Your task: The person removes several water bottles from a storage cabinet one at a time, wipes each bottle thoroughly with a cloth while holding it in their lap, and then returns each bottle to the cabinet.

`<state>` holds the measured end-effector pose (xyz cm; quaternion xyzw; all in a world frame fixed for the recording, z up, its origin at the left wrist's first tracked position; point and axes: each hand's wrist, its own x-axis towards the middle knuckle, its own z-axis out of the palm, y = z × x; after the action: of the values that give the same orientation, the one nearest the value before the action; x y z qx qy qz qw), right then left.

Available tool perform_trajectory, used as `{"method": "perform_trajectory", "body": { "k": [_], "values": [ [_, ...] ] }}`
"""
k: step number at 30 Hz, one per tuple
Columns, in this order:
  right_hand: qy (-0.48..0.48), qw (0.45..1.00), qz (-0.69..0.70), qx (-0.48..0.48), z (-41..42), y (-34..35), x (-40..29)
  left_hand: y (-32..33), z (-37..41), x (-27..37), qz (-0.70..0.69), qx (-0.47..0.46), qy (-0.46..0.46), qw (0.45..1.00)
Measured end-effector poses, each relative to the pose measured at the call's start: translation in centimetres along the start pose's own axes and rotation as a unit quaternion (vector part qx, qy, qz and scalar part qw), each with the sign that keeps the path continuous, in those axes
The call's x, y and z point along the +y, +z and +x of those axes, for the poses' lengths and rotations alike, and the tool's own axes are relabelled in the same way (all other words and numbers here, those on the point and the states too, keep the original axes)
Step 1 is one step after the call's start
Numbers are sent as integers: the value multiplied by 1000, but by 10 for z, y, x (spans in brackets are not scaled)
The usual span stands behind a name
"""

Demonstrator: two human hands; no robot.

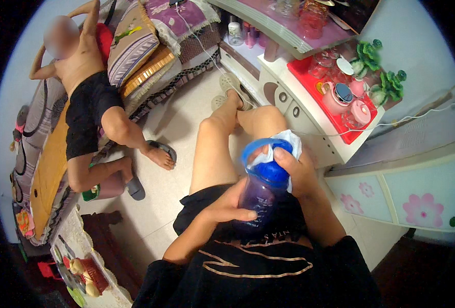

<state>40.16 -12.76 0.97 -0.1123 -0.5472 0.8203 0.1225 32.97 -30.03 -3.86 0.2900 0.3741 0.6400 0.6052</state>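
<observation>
A translucent purple-blue plastic bottle [261,204] with a blue lid and a blue loop handle [246,148] is held above my lap. Around the lower body of the bottle my left hand [231,204] is closed, its thumb across the printed markings. My right hand [295,167] grips a white cloth or tissue [295,140] against the blue lid [270,171], with the thumb on top of the lid. Part of the cloth shows inside the loop handle. The fingers of my right hand are partly hidden behind the cloth and lid.
A white cabinet [270,73] carries a red tray [346,133] with a pink jug, glass cups and a pink lidded jar. A white cable crosses it. Another person [85,73] reclines on a couch at the left. A low table [108,285] holds a red basket.
</observation>
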Motion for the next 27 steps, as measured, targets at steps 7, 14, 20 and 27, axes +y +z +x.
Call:
{"method": "perform_trajectory", "body": {
  "k": [7, 14, 20, 27],
  "values": [
    [-35, 987, -64, 143, 0, 12, 18, 6, 2, -5, 320, 190, 66, 926],
    [-300, 871, -377, 99, -2, 25, 39, 2, 3, 0, 290, 212, 99, 928],
    [-292, 862, -407, 75, -4, 16, 45, 4, 5, -3, 355, 266, 86, 892],
    [-239, 882, -401, 71, -7, 26, 50, 3, 7, 4, 538, 368, 93, 753]
  ]
}}
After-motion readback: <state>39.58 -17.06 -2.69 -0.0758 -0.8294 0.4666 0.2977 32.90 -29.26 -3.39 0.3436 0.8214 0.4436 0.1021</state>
